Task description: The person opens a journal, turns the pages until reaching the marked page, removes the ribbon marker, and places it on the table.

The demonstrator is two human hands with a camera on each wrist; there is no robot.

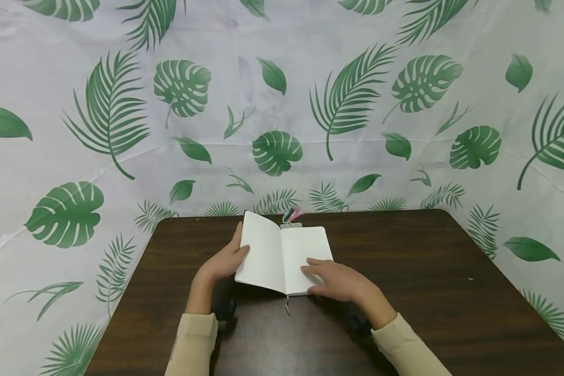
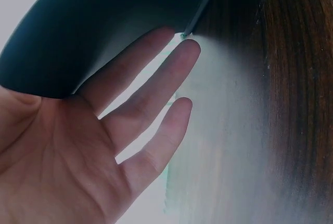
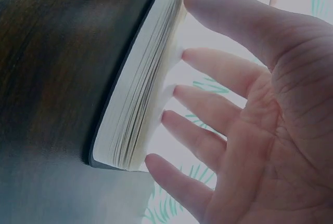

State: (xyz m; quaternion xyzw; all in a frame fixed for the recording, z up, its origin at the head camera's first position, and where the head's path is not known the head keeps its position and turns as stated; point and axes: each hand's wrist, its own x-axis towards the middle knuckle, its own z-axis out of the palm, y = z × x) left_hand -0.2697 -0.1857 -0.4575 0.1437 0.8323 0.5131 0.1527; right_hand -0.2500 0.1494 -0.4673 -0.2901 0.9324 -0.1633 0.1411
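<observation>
A notebook (image 1: 306,250) with a dark cover lies open on the table, its pages pale and faintly lined. The left half is tilted up off the tabletop. My left hand (image 1: 222,262) grips that half by its outer edge, thumb on the page; in the left wrist view the other fingers (image 2: 156,78) spread beneath the dark cover (image 2: 125,11). My right hand (image 1: 342,281) rests on the right page's lower outer part. The right wrist view shows those fingertips (image 3: 167,117) spread along the thick page block (image 3: 136,94). A thin ribbon (image 1: 288,305) hangs below the spine.
Behind the notebook's top edge sits a small patterned item (image 1: 291,225) with a pink and dark tassel (image 1: 293,213). The dark wood table (image 1: 423,271) meets a white leaf-print cloth (image 1: 282,109) at its back and sides.
</observation>
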